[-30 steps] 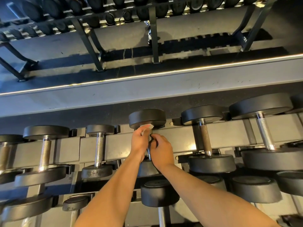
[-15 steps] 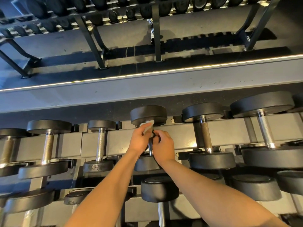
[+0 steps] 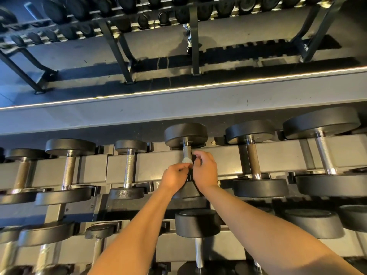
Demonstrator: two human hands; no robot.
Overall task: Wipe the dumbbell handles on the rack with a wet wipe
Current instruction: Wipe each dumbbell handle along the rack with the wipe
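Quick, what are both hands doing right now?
Left hand: closed, pinching the wet wipe on the dumbbell handle.
Right hand: closed, pinching the same wet wipe.

handle lower half hidden, wet wipe mostly covered

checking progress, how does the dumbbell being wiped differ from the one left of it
The black round-headed dumbbell being wiped has broader heads than the small steel-handled dumbbell beside it. Left hand, right hand and white wipe cover its lower handle; the small one's is bare. Both share one grey rail.
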